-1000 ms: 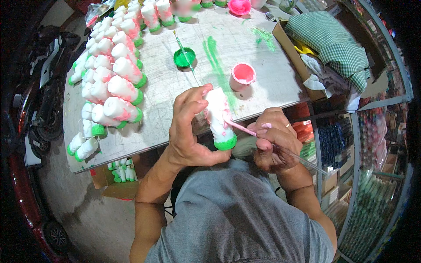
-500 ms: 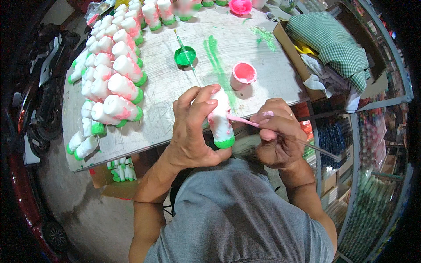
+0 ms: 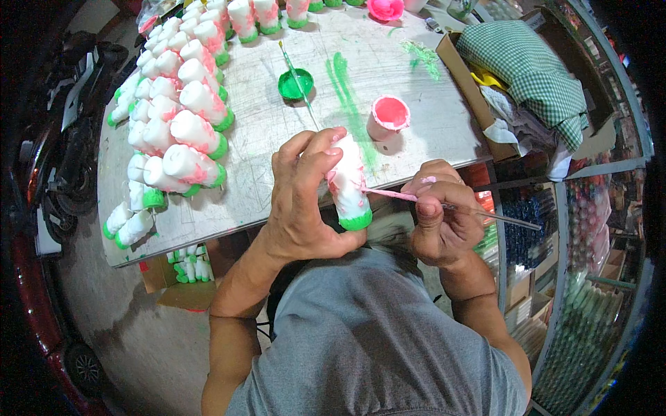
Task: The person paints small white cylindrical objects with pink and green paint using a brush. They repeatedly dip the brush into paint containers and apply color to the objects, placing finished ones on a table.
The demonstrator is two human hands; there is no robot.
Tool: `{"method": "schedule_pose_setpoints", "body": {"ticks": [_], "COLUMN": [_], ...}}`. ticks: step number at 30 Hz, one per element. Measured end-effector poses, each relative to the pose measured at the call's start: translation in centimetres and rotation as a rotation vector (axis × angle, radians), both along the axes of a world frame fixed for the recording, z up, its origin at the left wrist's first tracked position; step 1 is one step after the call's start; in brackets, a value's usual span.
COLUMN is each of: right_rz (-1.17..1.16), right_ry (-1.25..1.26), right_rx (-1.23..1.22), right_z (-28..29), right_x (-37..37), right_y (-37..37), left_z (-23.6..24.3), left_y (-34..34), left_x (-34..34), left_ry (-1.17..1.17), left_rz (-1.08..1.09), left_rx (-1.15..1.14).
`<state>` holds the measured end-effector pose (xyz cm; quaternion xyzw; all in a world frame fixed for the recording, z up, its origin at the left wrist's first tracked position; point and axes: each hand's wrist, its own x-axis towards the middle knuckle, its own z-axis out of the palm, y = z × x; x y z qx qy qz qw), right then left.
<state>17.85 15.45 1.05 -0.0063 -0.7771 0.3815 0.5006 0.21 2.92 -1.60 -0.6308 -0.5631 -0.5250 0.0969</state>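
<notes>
My left hand [image 3: 302, 191] holds a white candle-like cylinder [image 3: 350, 187] by its two ends, its green-painted end toward me. Raised shapes on its side carry pink paint. In my right hand [image 3: 447, 215] is a slim paintbrush [image 3: 510, 220] with a pink-coated front part, its tip touching the cylinder's right side. Pink paint also marks a right finger. Beyond my hands, on the table, stand a cup of pink paint [image 3: 388, 114] and a shallow dish of green paint [image 3: 295, 84] with a second brush [image 3: 300, 80] lying across it.
Rows of similar white, pink and green cylinders [image 3: 184, 132] cover the left of the table [image 3: 243, 152]. A cardboard box [image 3: 472, 97] with checked cloth [image 3: 524, 62] sits at the right. Shelves [image 3: 548, 291] stand right; a lower box [image 3: 184, 295] holds more cylinders.
My right hand has shifted slightly, and the brush lies flatter, its tip a little lower on the cylinder's side. My left hand keeps its hold. The view has moved slightly.
</notes>
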Motion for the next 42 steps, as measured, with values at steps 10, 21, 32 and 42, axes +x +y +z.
{"method": "schedule_pose_setpoints", "body": {"ticks": [10, 21, 32, 42], "right_rz": [-0.083, -0.081, -0.061, -0.03], "right_ry": [0.053, 0.047, -0.034, -0.02], "right_rx": [-0.144, -0.168, 0.007, 0.028], "right_z": [-1.0, -1.0, 0.0, 0.4], "right_x": [-0.7, -0.2, 1.1, 0.9], "right_y": [0.0, -0.2, -0.7, -0.8], "left_z": [0.3, 0.4, 0.4, 0.6], "left_y": [0.0, 0.2, 0.3, 0.2], "left_x": [0.4, 0.5, 0.5, 0.5], "left_ry": [0.001, -0.033, -0.063, -0.143], "left_rz": [-0.016, -0.026, -0.004, -0.035], "left_rx": [-0.028, -0.035, -0.005, -0.014]}}
